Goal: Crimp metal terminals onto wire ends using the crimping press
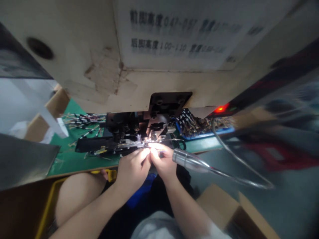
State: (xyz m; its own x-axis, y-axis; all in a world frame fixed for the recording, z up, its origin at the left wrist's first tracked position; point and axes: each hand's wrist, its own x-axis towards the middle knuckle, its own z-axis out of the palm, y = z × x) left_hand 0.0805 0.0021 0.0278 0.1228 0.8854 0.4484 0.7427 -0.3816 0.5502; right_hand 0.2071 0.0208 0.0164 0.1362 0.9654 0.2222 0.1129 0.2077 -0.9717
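Observation:
My left hand [133, 166] and my right hand [161, 161] meet fingertip to fingertip in front of a black press tool [134, 129] under a beige machine housing [104, 56]. Both hands are pinched, fingers closed, on something small and thin that a bright lamp washes out; I cannot make out what it is. A strip of metal terminals [127, 144] runs along the tool just left of my fingertips. The lamp's metal head [184, 158] points at my hands from the right.
Loose wires with stripped ends [82, 121] lie on the green mat [72, 159] at the left. A blue tray [204, 127] of wires sits at the right, under a red light [220, 108]. Cardboard boxes stand at the left [47, 116] and lower right [231, 209].

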